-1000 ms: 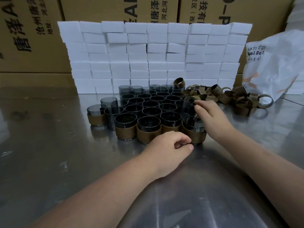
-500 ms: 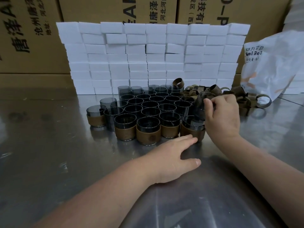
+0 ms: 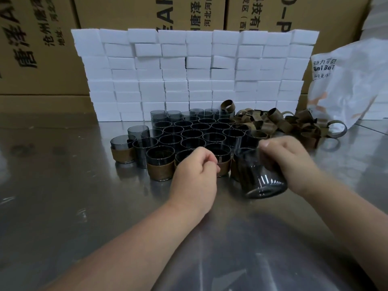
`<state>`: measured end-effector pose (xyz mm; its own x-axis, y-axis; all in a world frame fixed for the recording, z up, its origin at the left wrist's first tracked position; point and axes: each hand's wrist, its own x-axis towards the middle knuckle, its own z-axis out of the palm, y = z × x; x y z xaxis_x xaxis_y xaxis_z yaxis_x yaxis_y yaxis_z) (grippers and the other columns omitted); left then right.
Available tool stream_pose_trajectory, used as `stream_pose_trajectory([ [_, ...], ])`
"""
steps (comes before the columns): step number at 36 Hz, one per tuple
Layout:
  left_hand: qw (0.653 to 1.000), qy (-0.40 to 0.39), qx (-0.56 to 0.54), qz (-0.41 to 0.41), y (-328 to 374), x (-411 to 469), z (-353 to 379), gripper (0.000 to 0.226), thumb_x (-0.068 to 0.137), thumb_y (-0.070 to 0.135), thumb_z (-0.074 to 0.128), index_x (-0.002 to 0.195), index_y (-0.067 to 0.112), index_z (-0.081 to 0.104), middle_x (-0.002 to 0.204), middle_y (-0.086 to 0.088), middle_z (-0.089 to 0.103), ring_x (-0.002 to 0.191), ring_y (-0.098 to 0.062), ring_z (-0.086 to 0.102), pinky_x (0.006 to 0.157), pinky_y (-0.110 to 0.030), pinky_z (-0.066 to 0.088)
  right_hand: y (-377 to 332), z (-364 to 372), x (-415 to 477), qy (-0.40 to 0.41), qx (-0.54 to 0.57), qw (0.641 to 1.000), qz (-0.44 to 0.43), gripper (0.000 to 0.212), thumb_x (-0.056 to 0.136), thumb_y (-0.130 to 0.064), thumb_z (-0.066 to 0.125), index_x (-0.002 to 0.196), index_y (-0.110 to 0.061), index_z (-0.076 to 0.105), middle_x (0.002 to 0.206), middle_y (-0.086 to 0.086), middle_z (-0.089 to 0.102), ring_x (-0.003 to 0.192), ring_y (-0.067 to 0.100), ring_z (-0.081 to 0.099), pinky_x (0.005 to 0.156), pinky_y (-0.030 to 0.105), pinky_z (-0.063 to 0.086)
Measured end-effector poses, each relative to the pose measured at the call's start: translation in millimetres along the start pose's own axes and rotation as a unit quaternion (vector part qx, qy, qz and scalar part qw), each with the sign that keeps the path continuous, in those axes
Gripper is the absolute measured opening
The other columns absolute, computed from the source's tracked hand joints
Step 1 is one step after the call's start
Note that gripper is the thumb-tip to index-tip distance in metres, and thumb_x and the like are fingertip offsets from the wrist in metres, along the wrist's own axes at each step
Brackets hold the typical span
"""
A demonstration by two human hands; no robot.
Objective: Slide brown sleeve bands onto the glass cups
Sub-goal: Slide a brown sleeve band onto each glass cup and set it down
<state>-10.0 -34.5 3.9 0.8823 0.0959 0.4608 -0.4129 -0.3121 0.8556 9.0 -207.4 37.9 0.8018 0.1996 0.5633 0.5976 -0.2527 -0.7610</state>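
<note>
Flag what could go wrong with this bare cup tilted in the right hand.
1. The right hand grips the bare glass cup tilted over the steel table; a slip could crack it against the front-row sleeved cups.
2. The sleeve band pile lies back right, against the packed bare cups; reaching there might knock them.

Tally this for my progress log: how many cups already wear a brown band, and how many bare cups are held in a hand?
Cups wearing a brown band: 5, one partly behind the left hand
Bare cup held in the right hand: 1
Total: 6
</note>
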Motion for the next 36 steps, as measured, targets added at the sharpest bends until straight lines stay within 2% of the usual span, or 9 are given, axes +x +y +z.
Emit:
stream_pose_trajectory([
  [3, 1.000, -0.017, 0.014, -0.011, 1, -1, 2, 0.021, 0.065, 0.028, 0.036, 0.074, 0.033, 0.054, 0.072, 0.006, 0.061, 0.066, -0.021, 0.057, 0.064, -0.042, 0.049, 9, 3, -2, 0.001, -0.060, 0.998, 0.034, 0.049, 0.087, -0.028, 0.054, 0.049, -0.002, 0.037, 0.047, 0.002, 0.032, 0.043, 0.008, 0.030, 0.043, 0.019, 0.025],
  [5, 0.999, -0.037, 0.015, -0.013, 0, -2, 3, 0.017, 0.068, 0.027, 0.039, 0.073, 0.035, 0.053, 0.072, 0.007, 0.059, 0.066, -0.013, 0.057, 0.066, -0.035, 0.047, 16, 6, -2, 0.019, -0.093, 0.994, 0.051, 0.048, 0.093, -0.023, 0.053, 0.049, -0.012, 0.038, 0.045, -0.003, 0.033, 0.041, 0.005, 0.030, 0.043, 0.019, 0.026],
  [8, 0.995, -0.088, 0.044, -0.001, 0, -2, 4, 0.029, 0.080, 0.014, 0.048, 0.094, 0.039, 0.052, 0.087, 0.018, 0.056, 0.065, 0.003, 0.052, 0.065, -0.018, 0.042, 22, 12, 1, 0.035, -0.124, 0.989, 0.067, 0.045, 0.093, -0.030, 0.049, 0.051, -0.014, 0.042, 0.048, -0.001, 0.038, 0.045, 0.008, 0.034, 0.048, 0.027, 0.029],
  [11, 0.987, -0.138, 0.081, -0.003, -1, -2, 5, 0.053, 0.081, 0.014, 0.052, 0.129, 0.034, 0.044, 0.107, 0.020, 0.052, 0.073, 0.001, 0.054, 0.071, -0.021, 0.047, 27, 16, 4, 0.047, -0.164, 0.984, 0.057, 0.045, 0.090, -0.037, 0.049, 0.054, -0.009, 0.045, 0.051, -0.001, 0.038, 0.049, 0.010, 0.035, 0.051, 0.031, 0.029],
  [14, 0.980, -0.172, 0.098, -0.005, 0, -3, 6, 0.066, 0.082, 0.016, 0.054, 0.141, 0.033, 0.031, 0.124, 0.016, 0.045, 0.082, -0.004, 0.056, 0.078, -0.031, 0.052, 30, 16, 6, 0.064, -0.164, 0.983, 0.053, 0.045, 0.091, -0.035, 0.049, 0.061, -0.002, 0.050, 0.055, 0.000, 0.042, 0.053, 0.011, 0.039, 0.054, 0.031, 0.031],
  [21, 0.966, -0.216, 0.141, 0.006, -3, -3, 4, 0.083, 0.082, 0.028, 0.062, 0.144, 0.043, 0.009, 0.129, 0.022, 0.024, 0.094, 0.004, 0.049, 0.075, -0.017, 0.044, 32, 16, 7, 0.084, 0.005, 0.993, 0.085, 0.048, 0.096, -0.028, 0.043, 0.071, 0.012, 0.052, 0.065, 0.011, 0.047, 0.062, 0.014, 0.045, 0.061, 0.027, 0.038],
  [26, 0.957, -0.228, 0.174, 0.037, -3, -4, 4, 0.101, 0.078, 0.034, 0.069, 0.139, 0.049, -0.010, 0.131, 0.038, 0.006, 0.100, 0.005, 0.046, 0.076, -0.014, 0.043, 31, 19, 10, 0.116, 0.135, 0.978, 0.112, 0.048, 0.098, -0.029, 0.040, 0.057, -0.011, 0.058, 0.062, 0.010, 0.055, 0.058, 0.019, 0.049, 0.060, 0.027, 0.041],
  [30, 0.968, -0.203, 0.137, 0.043, -5, -3, 5, 0.100, 0.076, 0.037, 0.069, 0.138, 0.052, -0.007, 0.142, 0.026, 0.018, 0.112, 0.009, 0.040, 0.090, -0.013, 0.032, 30, 21, 8, 0.078, 0.145, 0.980, 0.113, 0.065, 0.099, -0.031, 0.037, 0.037, -0.017, 0.052, 0.053, 0.004, 0.058, 0.055, 0.018, 0.050, 0.059, 0.026, 0.040],
  [36, 0.977, -0.196, 0.085, 0.022, -4, -3, 4, 0.102, 0.068, 0.046, 0.071, 0.135, 0.057, -0.004, 0.139, 0.017, 0.035, 0.125, 0.000, 0.040, 0.106, -0.027, 0.034, 24, 23, 6, 0.071, 0.147, 0.978, 0.131, 0.048, 0.098, -0.028, 0.042, 0.058, -0.013, 0.065, 0.053, 0.004, 0.064, 0.047, 0.011, 0.060, 0.046, 0.017, 0.047],
])
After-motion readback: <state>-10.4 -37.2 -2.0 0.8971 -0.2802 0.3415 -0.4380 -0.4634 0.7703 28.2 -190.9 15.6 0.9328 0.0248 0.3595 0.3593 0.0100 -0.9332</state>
